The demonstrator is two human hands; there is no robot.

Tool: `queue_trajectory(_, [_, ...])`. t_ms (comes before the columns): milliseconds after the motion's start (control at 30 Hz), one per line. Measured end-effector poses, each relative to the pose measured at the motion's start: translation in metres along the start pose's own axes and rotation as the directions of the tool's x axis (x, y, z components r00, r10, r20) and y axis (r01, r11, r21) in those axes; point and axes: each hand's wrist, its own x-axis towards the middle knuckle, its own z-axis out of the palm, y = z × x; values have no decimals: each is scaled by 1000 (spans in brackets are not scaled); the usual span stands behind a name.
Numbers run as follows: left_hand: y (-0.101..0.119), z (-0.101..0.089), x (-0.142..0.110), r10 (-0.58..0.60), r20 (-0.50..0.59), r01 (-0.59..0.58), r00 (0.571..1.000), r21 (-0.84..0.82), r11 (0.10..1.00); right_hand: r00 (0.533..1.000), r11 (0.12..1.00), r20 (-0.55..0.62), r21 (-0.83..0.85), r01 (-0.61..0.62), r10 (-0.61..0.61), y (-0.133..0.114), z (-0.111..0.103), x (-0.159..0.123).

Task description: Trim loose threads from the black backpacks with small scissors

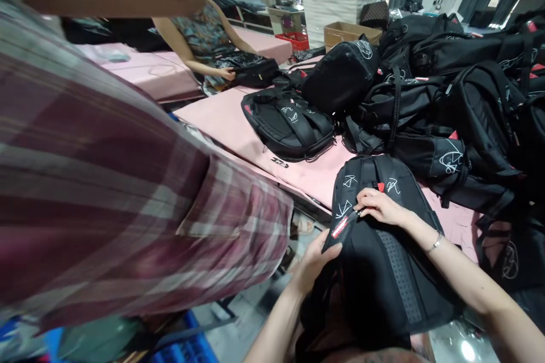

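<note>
Bright indoor light, blurred, warped left edge.

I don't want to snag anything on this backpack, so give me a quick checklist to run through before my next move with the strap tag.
1. Right hand pinching the strap by the red tag: ok, fingertips are on it.
2. Left hand supporting the backpack from its side edge: ok.
3. Backpack resting steady: cannot tell, its lower part hangs off the pink table toward you.
4. Room at your left: not ok, a person in a plaid sleeve stands close.
5. Room on the right: not ok, the pile of black backpacks crowds in.
6. Zipper state: cannot tell, hidden.
</note>
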Motion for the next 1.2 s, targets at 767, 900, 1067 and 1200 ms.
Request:
queue_trajectory(767, [-1,4,0,64,-29,-57,998,195,979,997,997,63,-56,50,-46,-26,10,5])
queue_trajectory(900, [0,5,0,109,-42,-97,993,226,969,998,997,54,-67,38,-35,-28,10,-1])
queue_trajectory(1067, [0,5,2,112,-32,-104,993,193,976,1000,993,-4,-117,9,-9,-28,4,-9])
queue_trajectory(1200, [-1,6,3,109,-34,-102,993,177,979,1000,995,5,-100,3,-3,-28,6,-12])
